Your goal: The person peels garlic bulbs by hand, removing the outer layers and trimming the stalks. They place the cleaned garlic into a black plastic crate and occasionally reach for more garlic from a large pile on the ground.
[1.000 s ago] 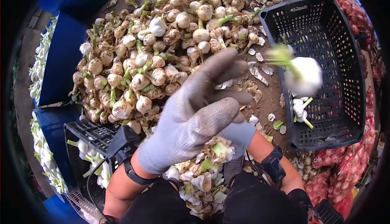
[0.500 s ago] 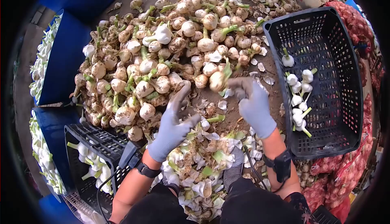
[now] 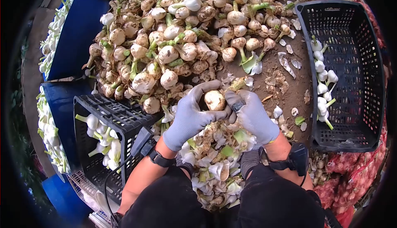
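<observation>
A soil-stained garlic bulb (image 3: 214,100) sits between my hands, over the heap of peelings. My left hand (image 3: 193,111), in a grey-white glove with dirty fingertips, is wrapped round the bulb from the left, thumb and fingers curled about it. My right hand (image 3: 251,111), gloved alike, is closed against the bulb's right side, its fingertips partly hidden. A small dark piece (image 3: 237,105) shows at the right thumb. Just above the right fingers a brownish-green stem end (image 3: 238,84) sticks out. Beneath both hands lie loose garlic skins and leaves (image 3: 219,171) between my feet.
A large pile of unpeeled garlic (image 3: 165,54) spreads ahead. At right stands a black crate (image 3: 351,116) with several white bulbs (image 3: 322,88); red mesh sacks (image 3: 347,178) lie beside it. A tipped black crate (image 3: 103,106) and blue containers (image 3: 78,33) holding cleaned garlic are at left.
The bulb, earlier dangling at my right hand near the pile, has come down toward me. My left hand has closed round it, and both hands have drawn together. The view has shifted.
</observation>
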Demonstrator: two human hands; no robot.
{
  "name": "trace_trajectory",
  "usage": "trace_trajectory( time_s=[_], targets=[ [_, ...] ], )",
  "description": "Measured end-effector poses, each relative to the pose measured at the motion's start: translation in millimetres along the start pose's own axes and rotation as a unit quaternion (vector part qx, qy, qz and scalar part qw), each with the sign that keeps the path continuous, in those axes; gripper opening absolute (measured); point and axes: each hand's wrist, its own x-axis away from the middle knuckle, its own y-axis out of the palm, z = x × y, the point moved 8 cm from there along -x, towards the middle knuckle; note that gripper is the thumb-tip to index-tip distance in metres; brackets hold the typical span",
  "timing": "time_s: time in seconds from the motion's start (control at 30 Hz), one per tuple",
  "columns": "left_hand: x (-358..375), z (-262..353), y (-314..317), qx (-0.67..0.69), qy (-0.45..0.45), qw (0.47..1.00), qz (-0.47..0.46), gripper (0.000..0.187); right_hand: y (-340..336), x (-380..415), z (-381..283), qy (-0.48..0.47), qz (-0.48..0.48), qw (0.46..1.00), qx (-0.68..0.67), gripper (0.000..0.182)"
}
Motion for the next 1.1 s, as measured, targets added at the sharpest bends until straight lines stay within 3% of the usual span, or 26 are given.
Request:
trace_trajectory(
  time_s=[0.13,0.27,0.33,0.4,0.43,0.47,0.5,0.53,0.6,0.63,0.7,0.73,0.77,0.8,0.87,0.93,0.97,1.0,1.07,1.1],
  targets=[
    [-3,16,-2,-0.086,0.052,0.995,-0.001,0.070,2,9,2,-0.028,-0.016,0.994,-0.102,0.028],
    [-6,15,-1,-0.125,0.094,0.988,-0.012,0.070,-6,4,-5,-0.040,0.024,0.999,-0.010,0.026],
    [-2,12,4,-0.049,0.030,0.998,-0.015,0.064,-9,2,5,0.001,0.025,1.000,-0.004,0.022],
    [0,5,2,0.002,0.016,0.999,-0.033,0.064,-15,0,2,-0.079,0.065,0.992,0.075,0.019],
    [2,-5,6,0.115,-0.061,0.989,-0.063,0.064,-16,-2,7,-0.079,0.063,0.992,0.074,0.019],
    [6,-14,13,0.227,-0.136,0.960,-0.091,0.065,-20,2,-4,-0.164,0.113,0.957,0.209,0.018],
    [7,-17,18,0.288,-0.115,0.944,-0.114,0.073,-20,9,-16,-0.244,0.160,0.895,0.338,0.017],
    [6,-21,17,0.288,-0.115,0.944,-0.113,0.073,-21,12,-17,-0.244,0.159,0.895,0.338,0.017],
    [5,-18,29,0.377,-0.128,0.896,-0.194,0.082,-9,25,-33,-0.316,0.167,0.804,0.475,0.018],
    [4,-17,27,0.332,-0.136,0.919,-0.162,0.089,-5,23,-33,-0.318,0.166,0.804,0.474,0.018],
    [7,-12,27,0.288,-0.103,0.944,-0.128,0.086,-14,15,-24,-0.290,0.132,0.936,0.146,0.017],
    [7,-7,24,0.245,-0.070,0.962,-0.095,0.083,-18,16,-25,-0.288,0.137,0.936,0.146,0.017],
    [6,-11,24,0.124,-0.125,0.978,-0.110,0.077,-16,4,-10,-0.173,0.065,0.981,0.065,0.017],
    [11,0,24,0.098,-0.107,0.983,-0.112,0.075,-8,-1,6,-0.053,-0.012,0.998,-0.019,0.017],
    [11,-4,15,0.020,-0.127,0.988,-0.087,0.080,-6,-5,7,-0.072,0.010,0.997,0.012,0.019],
    [-1,-22,-5,0.214,-0.119,0.968,-0.063,0.070,-3,-9,17,-0.069,0.024,0.996,0.056,0.018],
    [6,-8,-14,0.018,-0.048,0.999,0.007,0.060,5,1,21,0.024,-0.048,0.998,-0.030,0.019],
    [-1,-5,-25,-0.083,-0.054,0.994,0.051,0.053,10,4,24,0.024,-0.050,0.998,-0.028,0.019],
    [-2,10,-17,-0.076,0.064,0.994,0.054,0.047,17,8,22,-0.014,-0.040,0.996,-0.072,0.022],
    [-1,13,-17,-0.151,0.119,0.981,0.027,0.048,11,6,15,-0.047,-0.002,0.998,-0.029,0.022]
  ],
)
